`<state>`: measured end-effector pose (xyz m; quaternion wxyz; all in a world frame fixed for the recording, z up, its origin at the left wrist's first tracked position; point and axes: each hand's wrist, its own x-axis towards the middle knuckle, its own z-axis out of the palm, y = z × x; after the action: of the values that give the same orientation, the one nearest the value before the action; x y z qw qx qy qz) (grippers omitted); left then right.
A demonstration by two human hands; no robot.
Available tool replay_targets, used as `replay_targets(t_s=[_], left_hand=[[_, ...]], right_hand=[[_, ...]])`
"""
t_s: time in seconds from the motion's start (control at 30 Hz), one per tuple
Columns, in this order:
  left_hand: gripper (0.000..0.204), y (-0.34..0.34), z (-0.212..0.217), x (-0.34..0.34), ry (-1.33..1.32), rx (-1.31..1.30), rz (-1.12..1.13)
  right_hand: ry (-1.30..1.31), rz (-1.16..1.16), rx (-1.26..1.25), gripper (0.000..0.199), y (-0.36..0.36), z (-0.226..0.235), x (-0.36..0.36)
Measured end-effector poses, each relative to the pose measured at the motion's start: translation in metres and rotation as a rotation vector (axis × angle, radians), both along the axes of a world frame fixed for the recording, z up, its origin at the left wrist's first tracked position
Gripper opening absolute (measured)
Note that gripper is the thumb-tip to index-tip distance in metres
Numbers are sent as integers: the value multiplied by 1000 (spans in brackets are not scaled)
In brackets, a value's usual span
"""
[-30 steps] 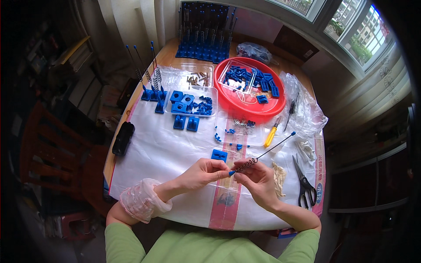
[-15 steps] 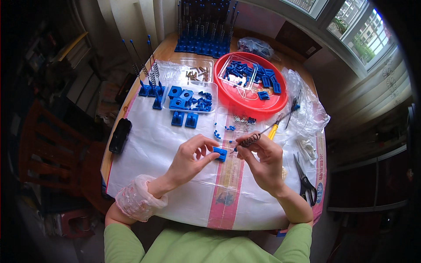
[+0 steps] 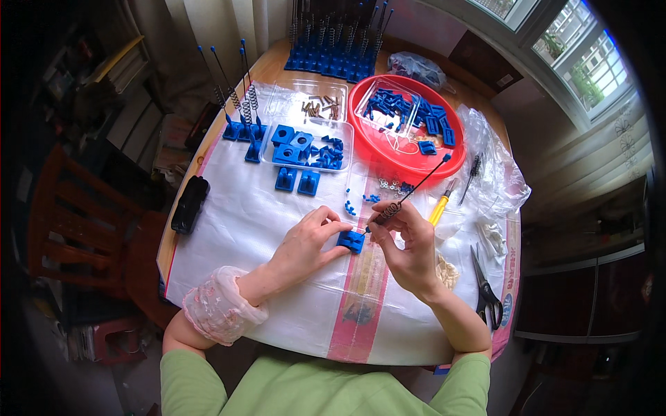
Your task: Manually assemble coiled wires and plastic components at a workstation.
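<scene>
My left hand (image 3: pixel 311 242) presses a small blue plastic block (image 3: pixel 352 240) flat on the white table cover, fingertips on the block's near-left edge. My right hand (image 3: pixel 406 243) pinches a thin black rod (image 3: pixel 416 184) that carries a metal spring near its lower part and a blue tip at the far end. The rod leans up and to the right, and its lower end meets the top of the block. Both forearms come in from the lower edge, the left one in a lace-cuffed sleeve.
A red bowl (image 3: pixel 378 151) of blue parts sits at the far right, a clear tray (image 3: pixel 344 142) of blue blocks far left of it, finished rod pieces (image 3: pixel 241 128) beside it. A yellow screwdriver (image 3: pixel 438 209), scissors (image 3: pixel 486 295) and a black box (image 3: pixel 189 204) lie around.
The hands came down from mid-air to the table cover. The block now lies flat under my left fingers, and the rod's lower end has come to the block.
</scene>
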<state>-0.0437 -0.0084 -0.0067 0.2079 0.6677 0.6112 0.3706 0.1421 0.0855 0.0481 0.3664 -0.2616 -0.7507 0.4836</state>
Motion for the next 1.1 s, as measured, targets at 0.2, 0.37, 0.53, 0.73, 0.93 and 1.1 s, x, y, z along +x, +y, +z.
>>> replay_targets(t_s=[0.2,0.37,0.53,0.73,0.93,1.1], left_hand=[[35,1,-1,1,17,22,13],[35,1,0,4,56,32,24],[34,0,3,5,55,20,29],[34,1,0,5,63,25,26],[35,0,1,5,62,26,24],[39,0,-2,4,41,10,24]], right_hand=[[-17,43,49,21,2,-6,0],[-26,45,92,19,3,-9,-1],[-41,47,100,18,2,-9,-1],[-34,43,123,18,3,-10,-2],[-42,48,136,18,3,-11,-2],[-33,46,146,18,2,-12,-3]])
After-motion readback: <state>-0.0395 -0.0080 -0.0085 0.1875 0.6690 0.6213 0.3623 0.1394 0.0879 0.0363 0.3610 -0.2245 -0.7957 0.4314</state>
